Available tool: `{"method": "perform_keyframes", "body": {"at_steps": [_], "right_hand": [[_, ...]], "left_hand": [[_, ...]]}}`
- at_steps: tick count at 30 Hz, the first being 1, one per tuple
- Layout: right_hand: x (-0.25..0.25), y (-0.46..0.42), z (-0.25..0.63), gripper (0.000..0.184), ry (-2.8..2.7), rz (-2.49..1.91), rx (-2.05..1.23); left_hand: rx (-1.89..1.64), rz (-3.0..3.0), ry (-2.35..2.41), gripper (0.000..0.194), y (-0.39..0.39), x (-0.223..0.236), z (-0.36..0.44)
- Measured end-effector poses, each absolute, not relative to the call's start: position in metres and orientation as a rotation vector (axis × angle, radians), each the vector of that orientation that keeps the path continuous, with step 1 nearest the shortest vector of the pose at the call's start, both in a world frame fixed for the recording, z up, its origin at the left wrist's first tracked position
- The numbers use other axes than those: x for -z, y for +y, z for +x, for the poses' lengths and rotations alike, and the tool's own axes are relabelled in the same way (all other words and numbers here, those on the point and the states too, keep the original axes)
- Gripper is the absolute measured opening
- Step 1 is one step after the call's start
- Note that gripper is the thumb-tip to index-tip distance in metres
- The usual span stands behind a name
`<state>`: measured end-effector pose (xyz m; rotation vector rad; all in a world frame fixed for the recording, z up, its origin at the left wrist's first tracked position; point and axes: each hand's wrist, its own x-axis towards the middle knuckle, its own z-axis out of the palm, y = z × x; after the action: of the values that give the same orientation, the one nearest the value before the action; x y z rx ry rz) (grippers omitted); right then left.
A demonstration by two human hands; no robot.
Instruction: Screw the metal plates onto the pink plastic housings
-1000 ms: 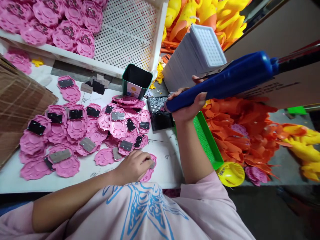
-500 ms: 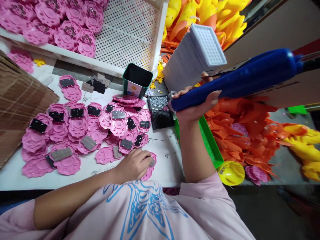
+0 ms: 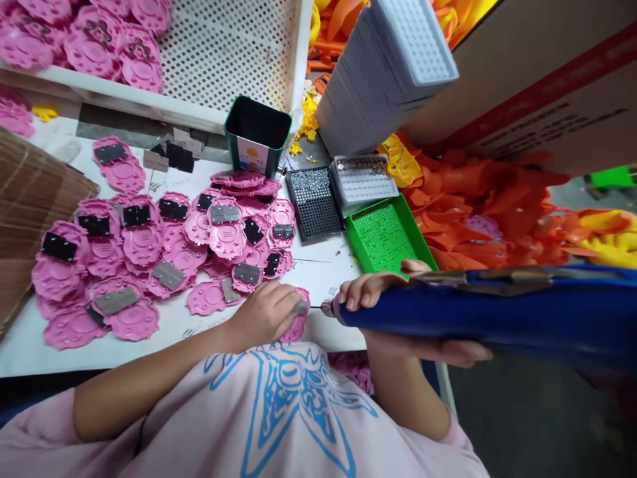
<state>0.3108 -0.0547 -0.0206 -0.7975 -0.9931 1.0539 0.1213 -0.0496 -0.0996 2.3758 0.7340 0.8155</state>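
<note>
At the far left of the frame a brown cardboard box [image 3: 34,219] is seen at the edge of the white counter [image 3: 149,332]. In the upper left a white perforated tray [image 3: 233,60] is placed, with pink discs heaped in its left part. Below it, many pink plastic discs [image 3: 124,265] are spread on the counter in the left and middle of the frame; small black or grey metal plates are laid on most of them.

In the lower middle of the frame the left hand [image 3: 266,317] is pressed down on one pink disc [image 3: 298,325] at the near edge of the counter. This disc is flat, with a scalloped rim, and a small grey plate at its top is pinned under the fingers [image 3: 293,307], which are bent and held close together.

Just right of it, the metal tip of a blue electric screwdriver [image 3: 497,312] is pointed at that plate, very near or touching. The long blue body is gripped by the right hand [image 3: 393,312], with the fingers wrapped fully around it.

Above, a dark green cup [image 3: 256,136], a black screw tray [image 3: 313,202], a white screw tray [image 3: 363,179] and a green screw tray [image 3: 385,232] are seen, and orange plastic parts [image 3: 478,206] are piled at the right.
</note>
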Motion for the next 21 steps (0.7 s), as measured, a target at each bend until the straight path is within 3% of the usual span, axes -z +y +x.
{"method": "perform_keyframes", "body": {"at_steps": [4, 14, 21], "right_hand": [[0.027, -0.061, 0.300, 0.079, -0.979, -0.848, -0.950], [0.034, -0.057, 0.298, 0.073, -0.987, -0.758, -0.987], [0.035, -0.060, 0.294, 0.081, -1.048, -0.848, -0.896]], "left_hand": [[-0.808, 2.394, 0.740, 0.016, -0.050, 0.100, 0.122], [-0.760, 2.389, 0.741, 0.016, -0.049, 0.096, 0.121], [-0.766, 2.388, 0.752, 0.014, -0.049, 0.095, 0.121]]}}
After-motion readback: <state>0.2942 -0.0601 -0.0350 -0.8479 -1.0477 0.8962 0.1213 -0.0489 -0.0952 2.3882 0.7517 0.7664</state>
